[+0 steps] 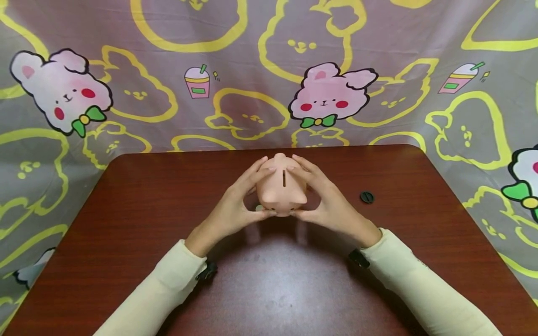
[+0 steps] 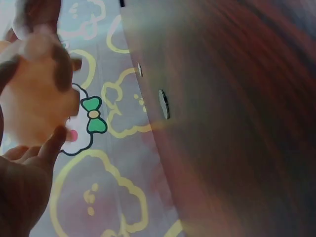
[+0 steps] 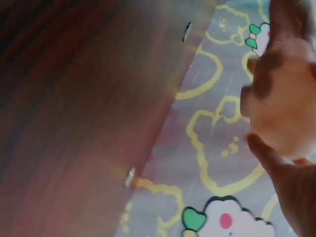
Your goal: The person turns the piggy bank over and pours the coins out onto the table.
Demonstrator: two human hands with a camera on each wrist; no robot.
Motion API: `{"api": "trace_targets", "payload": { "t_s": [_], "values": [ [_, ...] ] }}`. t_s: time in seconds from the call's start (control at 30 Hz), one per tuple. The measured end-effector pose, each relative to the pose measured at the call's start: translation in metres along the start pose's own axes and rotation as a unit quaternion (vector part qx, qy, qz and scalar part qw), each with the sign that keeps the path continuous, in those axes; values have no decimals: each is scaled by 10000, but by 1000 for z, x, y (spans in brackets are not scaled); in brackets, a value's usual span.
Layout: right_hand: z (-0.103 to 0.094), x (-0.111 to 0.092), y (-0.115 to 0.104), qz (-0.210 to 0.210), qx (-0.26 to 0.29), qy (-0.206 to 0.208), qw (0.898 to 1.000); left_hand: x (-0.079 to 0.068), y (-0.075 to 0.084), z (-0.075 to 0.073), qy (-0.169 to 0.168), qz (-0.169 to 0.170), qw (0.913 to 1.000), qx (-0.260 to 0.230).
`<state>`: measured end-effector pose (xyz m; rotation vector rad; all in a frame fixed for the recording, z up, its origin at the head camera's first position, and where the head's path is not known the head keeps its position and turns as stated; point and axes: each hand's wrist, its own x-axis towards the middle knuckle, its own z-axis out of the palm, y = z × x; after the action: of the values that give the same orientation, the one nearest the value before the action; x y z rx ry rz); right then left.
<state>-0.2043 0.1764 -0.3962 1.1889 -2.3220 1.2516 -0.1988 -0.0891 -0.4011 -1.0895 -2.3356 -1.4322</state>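
A pale pink piggy bank (image 1: 280, 186) is held up off the table between both hands, its coin slot on top and its ears toward me. My left hand (image 1: 235, 200) grips its left side, thumb at the near end and fingers along the flank. On the opposite side, my right hand (image 1: 328, 198) grips it the same way. Both wrist views show the piggy bank (image 2: 34, 98) blurred and raised above the tabletop. Partly hidden behind the left thumb lies a small pale disc (image 1: 258, 208). A round black plug (image 1: 367, 197) lies on the table to the right.
The dark reddish-brown table (image 1: 138, 210) has rounded far corners and a glossy patch of reflected light near me. A cartoon-printed curtain (image 1: 252, 70) hangs close behind it and along both sides. Dark wrist straps (image 1: 207, 270) show below the pale sleeves.
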Motion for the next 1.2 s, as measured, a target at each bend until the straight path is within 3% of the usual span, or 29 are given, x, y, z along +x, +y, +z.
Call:
{"api": "trace_targets", "payload": {
  "t_s": [0.13, 0.27, 0.33, 0.4, 0.5, 0.57, 0.63, 0.7, 0.77, 0.9, 1.13, 1.2],
  "values": [
    [1, 1, 0, 977, 957, 19, 9906, 1, -1, 1, -40, -753, 9914, -1073],
    [3, 4, -2, 1827, 1770, 52, 9671, 4, -1, 1, -15, -1142, 9792, -1679],
    [4, 7, -3, 2196, 2116, 115, 9523, 6, 0, 0, 50, -1314, 9739, -1847],
    [4, 10, -4, 2587, 2423, 201, 9349, 9, 0, -1, 121, -1481, 9752, -1642],
    [5, 16, -4, 3181, 2729, 241, 9076, 14, 0, -2, 52, -1933, 9675, -1629],
    [5, 18, -3, 3537, 2902, 174, 8890, 17, 0, -3, -76, -2326, 9562, -1773],
    [5, 21, -3, 3826, 3088, 92, 8707, 19, 1, -3, -213, -2733, 9393, -2064],
    [5, 23, -2, 4006, 3221, 31, 8577, 21, 2, -4, -295, -2986, 9302, -2115],
    [4, 25, -1, 4095, 3264, -2, 8519, 22, 1, -4, -341, -3092, 9261, -2134],
    [3, 26, 0, 4056, 3309, -145, 8519, 22, 0, -5, -383, -3044, 9280, -2115],
    [-1, 22, 3, 3653, 3454, -388, 8636, 23, 0, -10, -530, -2686, 9419, -1949],
    [-2, 21, 2, 3513, 3398, -441, 8713, 24, -1, -11, -567, -2511, 9470, -1920]
  ]
}}
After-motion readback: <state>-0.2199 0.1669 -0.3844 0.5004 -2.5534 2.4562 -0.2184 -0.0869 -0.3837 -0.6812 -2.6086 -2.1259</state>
